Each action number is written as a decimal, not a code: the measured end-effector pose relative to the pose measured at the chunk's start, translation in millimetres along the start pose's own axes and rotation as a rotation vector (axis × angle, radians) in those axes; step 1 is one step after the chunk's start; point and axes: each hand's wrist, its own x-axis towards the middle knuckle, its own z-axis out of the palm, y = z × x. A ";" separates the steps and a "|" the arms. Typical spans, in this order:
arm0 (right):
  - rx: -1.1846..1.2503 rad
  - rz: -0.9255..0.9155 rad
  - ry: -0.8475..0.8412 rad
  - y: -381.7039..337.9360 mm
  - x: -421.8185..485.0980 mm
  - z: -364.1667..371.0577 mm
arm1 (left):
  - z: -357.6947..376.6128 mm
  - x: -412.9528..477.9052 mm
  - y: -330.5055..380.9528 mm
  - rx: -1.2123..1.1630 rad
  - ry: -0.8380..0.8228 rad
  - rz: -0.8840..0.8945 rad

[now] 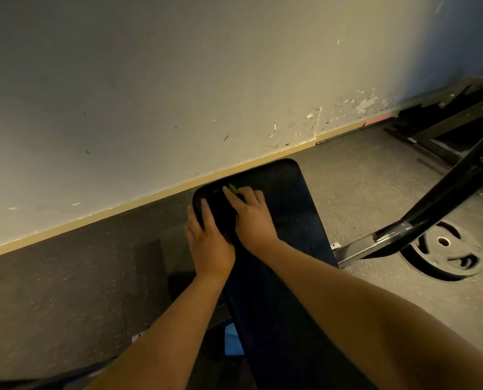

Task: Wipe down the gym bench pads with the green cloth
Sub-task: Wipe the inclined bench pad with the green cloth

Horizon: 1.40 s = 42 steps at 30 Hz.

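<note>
Right grip (248,212) is laid flat on the green cloth (232,189), fingers mostly straight and pressing down, not pinching. Only a sliver of green pokes out past the fingertips; the rest is under the palm. Left grip (209,240) is clamped on the left edge of the bench pad (285,209), thumb on top and fingers curled over the side, as far as I can tell in this dim light.

So the cloth sits at the pad's 12 o'clock end, in the corner toward 11, close to the wall. I'd call this the wiping step itself, working the far corner, with most of the pad toward 6 o'clock not obviously covered yet.

Next move, I reckon: drag the cloth back toward 6 in long strokes with steady pressure, then shift over to the 3 o'clock side. The left grip braces meanwhile.

Off at 3 o'clock a weight plate (445,251) lies on the floor under a black frame bar (431,212), well clear of the wiping.
</note>
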 end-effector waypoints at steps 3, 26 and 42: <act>-0.135 -0.052 -0.029 27.2 11.9 -15.4 | 2.1 -1.5 -3.3 0.009 -0.067 -0.023; -0.082 0.501 0.148 90.4 -7.4 -42.3 | 10.4 -4.4 4.5 0.120 -0.128 -0.007; -0.044 0.682 0.077 86.6 -36.1 -54.5 | 15.1 -16.1 2.8 0.217 -0.167 0.061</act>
